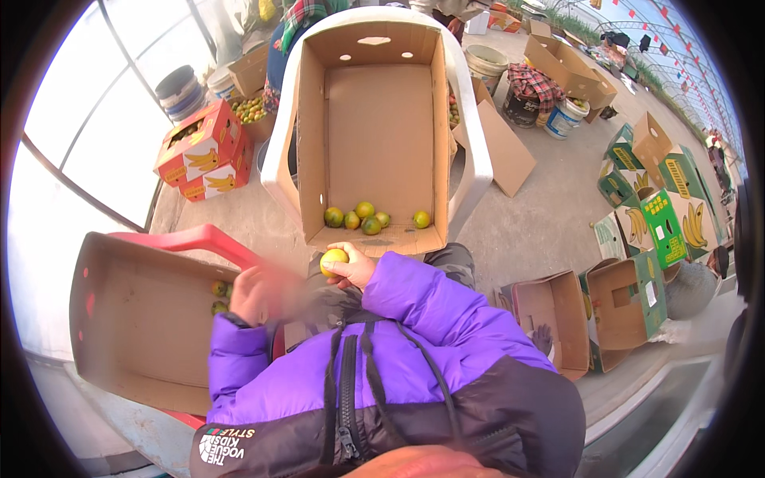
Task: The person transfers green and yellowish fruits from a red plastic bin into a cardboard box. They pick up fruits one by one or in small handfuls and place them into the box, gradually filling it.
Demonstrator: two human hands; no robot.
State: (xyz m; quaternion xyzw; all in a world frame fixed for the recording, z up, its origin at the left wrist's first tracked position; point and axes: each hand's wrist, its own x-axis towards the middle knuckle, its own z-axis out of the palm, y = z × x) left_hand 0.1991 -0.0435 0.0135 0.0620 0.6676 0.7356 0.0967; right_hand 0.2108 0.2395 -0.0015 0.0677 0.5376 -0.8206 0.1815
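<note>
My right hand (357, 267) holds a yellow-green round fruit, apparently a tomato (333, 263), between thumb and fingers, just below the near edge of a cardboard box (382, 131). That box rests on a white plastic chair (469, 119). Several green and yellow fruits (370, 225) lie along its near end. My left hand (250, 296) is blurred, beside the right edge of a second cardboard box (155, 322) at the left; whether it holds anything cannot be told. A few greenish fruits (219, 289) lie in this second box, close to the hand.
A red plastic chair arm (209, 236) runs behind the left box. Red banana cartons (203, 149) are stacked at the left, near buckets (179, 92). Green banana cartons (663, 227) and open boxes (553, 316) stand at the right. Beyond the white chair, other people are partly visible.
</note>
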